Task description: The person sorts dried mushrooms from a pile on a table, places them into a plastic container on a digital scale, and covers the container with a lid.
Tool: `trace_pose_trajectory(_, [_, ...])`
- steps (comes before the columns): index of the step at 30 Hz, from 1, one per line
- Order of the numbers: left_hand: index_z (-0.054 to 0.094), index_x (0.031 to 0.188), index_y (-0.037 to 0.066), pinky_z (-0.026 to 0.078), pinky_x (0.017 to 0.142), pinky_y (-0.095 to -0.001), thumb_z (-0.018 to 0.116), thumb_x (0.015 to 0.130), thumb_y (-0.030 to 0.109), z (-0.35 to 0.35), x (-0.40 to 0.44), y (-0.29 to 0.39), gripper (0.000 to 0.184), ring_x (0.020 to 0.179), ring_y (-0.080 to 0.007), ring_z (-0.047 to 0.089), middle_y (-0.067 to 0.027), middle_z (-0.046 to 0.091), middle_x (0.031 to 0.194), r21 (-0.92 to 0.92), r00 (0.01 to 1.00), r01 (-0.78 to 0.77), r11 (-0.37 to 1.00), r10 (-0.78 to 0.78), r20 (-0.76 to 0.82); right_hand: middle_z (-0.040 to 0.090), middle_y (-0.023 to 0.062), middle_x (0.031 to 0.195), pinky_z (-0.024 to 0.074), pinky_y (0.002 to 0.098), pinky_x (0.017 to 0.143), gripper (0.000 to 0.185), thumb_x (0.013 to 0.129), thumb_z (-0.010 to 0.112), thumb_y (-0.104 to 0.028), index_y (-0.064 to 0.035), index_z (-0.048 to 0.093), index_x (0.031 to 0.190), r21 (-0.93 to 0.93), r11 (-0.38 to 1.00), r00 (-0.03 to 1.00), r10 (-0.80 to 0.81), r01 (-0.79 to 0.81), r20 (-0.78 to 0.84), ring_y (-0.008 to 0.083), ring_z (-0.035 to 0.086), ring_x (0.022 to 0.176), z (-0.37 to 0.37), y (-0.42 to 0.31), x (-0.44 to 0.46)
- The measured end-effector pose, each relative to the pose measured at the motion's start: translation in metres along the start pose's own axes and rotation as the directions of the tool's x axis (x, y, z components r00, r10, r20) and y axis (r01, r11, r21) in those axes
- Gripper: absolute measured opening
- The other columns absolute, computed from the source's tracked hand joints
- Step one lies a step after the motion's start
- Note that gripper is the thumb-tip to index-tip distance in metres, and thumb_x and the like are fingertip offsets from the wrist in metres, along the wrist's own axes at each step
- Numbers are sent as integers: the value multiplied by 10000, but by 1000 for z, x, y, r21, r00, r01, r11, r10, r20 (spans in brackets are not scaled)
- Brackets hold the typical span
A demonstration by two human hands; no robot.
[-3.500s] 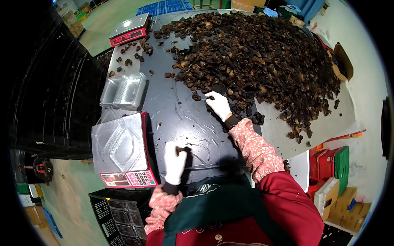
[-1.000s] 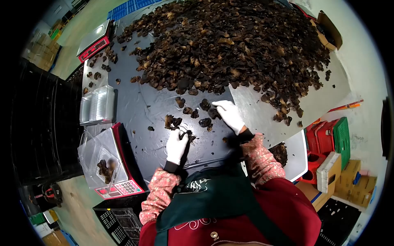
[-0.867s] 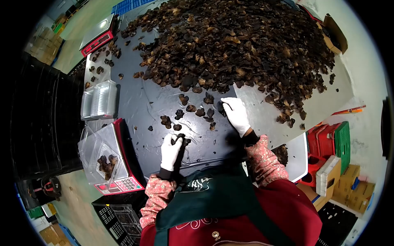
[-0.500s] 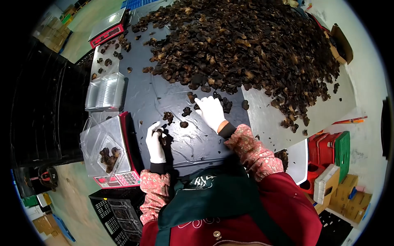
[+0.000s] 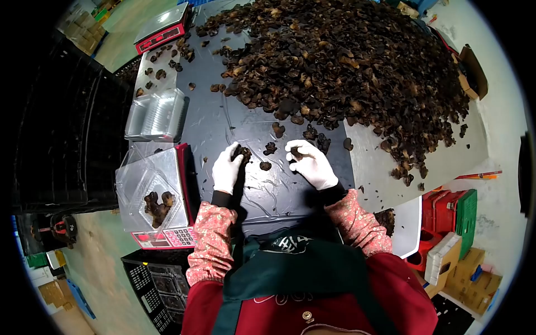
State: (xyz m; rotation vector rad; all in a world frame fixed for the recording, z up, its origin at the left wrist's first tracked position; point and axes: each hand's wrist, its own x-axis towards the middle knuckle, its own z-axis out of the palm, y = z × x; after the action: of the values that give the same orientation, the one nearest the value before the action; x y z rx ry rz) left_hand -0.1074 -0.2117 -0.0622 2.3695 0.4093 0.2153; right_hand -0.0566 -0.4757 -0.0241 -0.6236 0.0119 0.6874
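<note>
My left hand [image 5: 226,170], in a white glove, is curled against a dark wood ear mushroom [image 5: 244,153] on the dark table sheet. A similar small mushroom piece [image 5: 296,152] sits between the thumb and fingers of my right hand [image 5: 314,167], also gloved in white. Between the hands lie two loose pieces, one brown-black mushroom [image 5: 270,148] and a smaller one [image 5: 265,166]. Just beyond my right hand is a glossy dark clump [image 5: 322,143]. To the left, a clear plastic tray [image 5: 170,219] with a few mushrooms rests on a red scale [image 5: 187,184].
A large heap of wood ear mushrooms [image 5: 346,67] covers the far side of the table. Stacked clear trays [image 5: 156,115] stand at the left, with a second scale [image 5: 163,28] behind. Black crates [image 5: 61,128] rise beyond the left edge; a white tub [image 5: 410,223] is at right.
My left hand has moved forward to a mushroom clump. My right hand has drawn back from the pieces near the heap and now pinches a small piece. The view has shifted slightly.
</note>
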Motion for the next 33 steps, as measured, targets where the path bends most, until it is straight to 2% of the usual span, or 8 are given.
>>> trace_pose_trajectory(8, [625,921,67,496,797,-442,676,853,308,19,1,-2,256,934,-370,649,-166,669,938,-25,990,26,999,-22,142,560,-12,792,409,198,550,234,974,548,-184,-23,646,1115,-533,840,990,33,-102,-137,59,510,648,34,15,-3])
trace_pose_trajectory(12, [621,834,66,387,519,-220,639,913,141,9,-18,0,111,561,-59,516,4,595,698,-710,938,324,626,-117,326,595,-6,830,420,199,557,296,965,549,-139,9,627,1209,-627,777,991,-32,-55,-127,53,526,663,26,18,-17])
trace_pose_trajectory(19, [610,900,80,290,418,-211,614,936,133,-18,-41,12,64,442,-51,432,17,539,604,-787,869,485,381,-112,481,633,-27,855,425,189,570,249,944,578,-123,-53,683,1159,-782,580,956,-18,-229,-294,32,522,673,8,-23,-94])
trace_pose_trajectory(21, [591,918,65,316,464,-205,600,933,95,-56,-54,40,35,515,-47,460,12,533,654,-804,904,420,421,-115,412,682,-16,896,441,225,588,260,920,594,-151,-98,701,1151,-810,474,887,-119,-344,-446,73,584,697,-18,-43,-142])
trace_pose_trajectory(25, [591,993,64,412,526,-218,580,949,59,-146,-78,35,45,597,-80,525,-27,596,792,-587,990,1,809,-83,-113,694,130,1044,517,363,811,272,878,653,-192,-87,707,1123,-646,-557,843,-450,-523,-295,298,658,977,-83,-77,-245])
trace_pose_trajectory(27, [581,981,27,455,725,-215,587,955,66,-196,-85,5,47,785,-95,539,-18,583,909,-139,923,-142,980,80,-376,690,135,1055,513,358,847,291,874,665,-212,-83,703,1132,-743,-471,833,-514,-475,-207,311,651,992,-78,-73,-239])
trace_pose_trajectory(30, [575,972,44,398,717,-179,590,957,70,-243,-94,-52,34,789,-43,467,39,547,884,-218,888,79,973,-168,-428,671,144,1108,511,351,902,306,859,699,-208,-65,701,1130,-973,-43,782,-604,-225,-154,303,656,993,-26,-49,-179])
trace_pose_trajectory(33, [584,976,19,446,809,-248,592,958,80,-249,-98,-87,64,833,-107,520,-10,595,880,-4,905,86,996,-80,-417,632,138,1220,466,353,993,420,866,713,-270,-85,647,1238,-926,-360,780,-543,117,310,290,585,1144,-39,-6,-91])
